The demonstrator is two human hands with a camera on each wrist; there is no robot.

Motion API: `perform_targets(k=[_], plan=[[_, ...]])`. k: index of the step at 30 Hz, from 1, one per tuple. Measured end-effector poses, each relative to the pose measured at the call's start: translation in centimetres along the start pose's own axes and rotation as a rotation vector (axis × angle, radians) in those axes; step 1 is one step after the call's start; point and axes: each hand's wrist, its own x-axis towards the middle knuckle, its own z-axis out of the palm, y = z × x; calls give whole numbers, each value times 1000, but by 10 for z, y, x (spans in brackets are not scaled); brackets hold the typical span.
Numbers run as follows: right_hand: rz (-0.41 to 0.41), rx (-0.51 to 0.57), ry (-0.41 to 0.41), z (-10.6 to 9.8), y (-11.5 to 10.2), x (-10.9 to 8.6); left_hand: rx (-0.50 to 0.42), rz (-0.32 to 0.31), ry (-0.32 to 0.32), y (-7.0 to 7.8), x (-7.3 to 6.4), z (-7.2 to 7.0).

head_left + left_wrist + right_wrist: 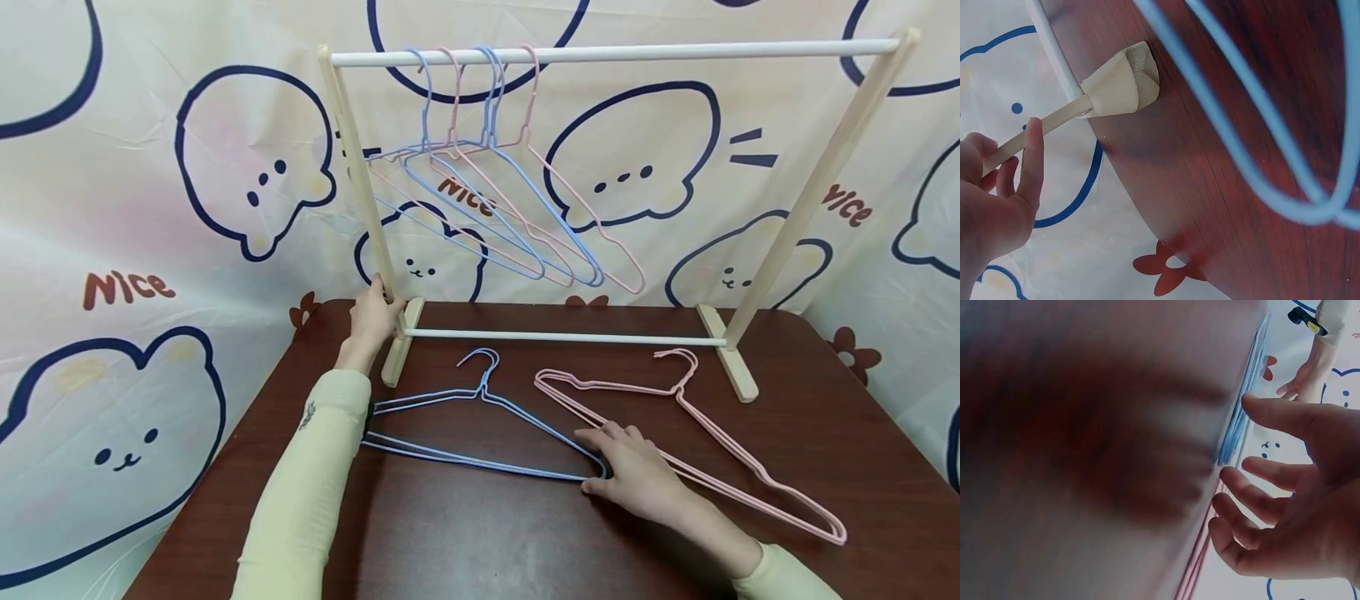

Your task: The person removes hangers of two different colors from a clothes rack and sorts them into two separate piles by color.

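My left hand (372, 321) grips the lower part of a wooden upright (362, 192) on the left side of a clothes rack; in the left wrist view its fingers wrap the post. A stack of blue clothes hangers (483, 390) lies flat on the table, hook toward the rack. Over their right end is my right hand (637, 475), thumb and fingers loosely spread on either side of it. Whether the fingertips touch the wire I cannot tell. Pink clothes hangers (681, 385) lie stacked to the right, partly covered by that hand.
Several blue and pink hangers hang from the white top bar (675, 52), toward its left end. A white lower bar (562, 337) joins the rack's wooden feet (727, 354) on the dark brown table (480, 550). A patterned cloth (150, 225) stands behind.
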Motion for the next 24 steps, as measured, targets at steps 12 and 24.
perform_targets(k=[12,24], plan=[[-80,-3,233,-20,-3,7,9,-10,3,0,1,1],[-198,-27,618,-41,-1,24,9,-25,-2,1,1,0]])
